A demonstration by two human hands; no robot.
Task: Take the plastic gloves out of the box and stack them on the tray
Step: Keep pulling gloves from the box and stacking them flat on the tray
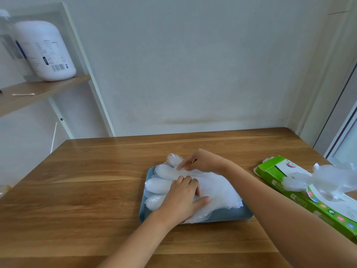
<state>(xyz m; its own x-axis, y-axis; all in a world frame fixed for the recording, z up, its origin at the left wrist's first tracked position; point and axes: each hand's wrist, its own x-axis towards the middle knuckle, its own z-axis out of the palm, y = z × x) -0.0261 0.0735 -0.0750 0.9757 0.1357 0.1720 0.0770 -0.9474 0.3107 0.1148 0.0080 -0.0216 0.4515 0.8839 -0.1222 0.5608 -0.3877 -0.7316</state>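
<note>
While I watch through the head camera, the left hand (181,198) lies flat and open on a stack of thin, translucent white plastic gloves (218,190), its fingers straight and its thumb spread to the right, pressing the film down. That stack rests in a shallow, rectangular blue plastic tray (231,216) near the middle of the brown wooden table (87,190). The puffed glove fingers point left and reach the tray's left rim, and the cuffs fan out toward the right. From my side the right hand (202,161) reaches in from the right, over the far edge of the stack. Its thumb and forefinger come together on the film near one upturned glove finger at the tray's far left corner. I read that as a pinch on the plastic gloves, with the other fingers curled in behind. To the right of the tray, beyond the right forearm, a long green and white cardboard box (270,168) lies flat on the table, apart from the tray. A crumpled clear glove (328,176) sticks up out of the opening in its top. On the left I make out a wooden wall shelf (38,91) carrying a large white plastic bottle (46,51) with a barcode label, and a cotton swab (23,94) lying near the shelf's front edge. A pale plain wall (193,64) stands behind the table.
</note>
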